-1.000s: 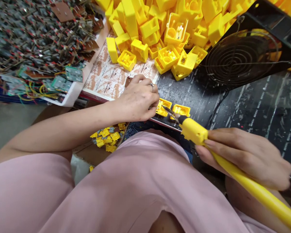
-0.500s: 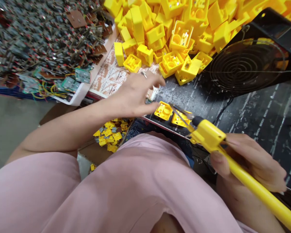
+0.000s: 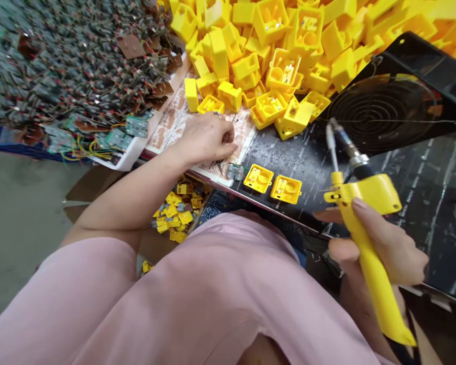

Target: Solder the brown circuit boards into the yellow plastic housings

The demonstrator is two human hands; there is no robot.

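My right hand [image 3: 380, 243] grips a yellow soldering iron [image 3: 365, 223], its metal tip [image 3: 336, 137] raised and pointing up, away from the bench. Two open yellow plastic housings [image 3: 272, 183] lie side by side on the black bench mat [image 3: 311, 157], with a small circuit board [image 3: 235, 171] just left of them. My left hand [image 3: 207, 139] rests curled on the printed paper [image 3: 175, 121], fingers pinched on something small that I cannot make out.
A big heap of yellow housings [image 3: 281, 45] fills the back. A tray of wired circuit boards [image 3: 61, 71] sits at the left. A black fan [image 3: 387, 101] stands at the right. Yellow parts lie in a box [image 3: 175, 208] below the bench edge.
The soldering iron has lifted off the two housings and swung upright. My left hand drew back from the housings to the printed paper and closed.
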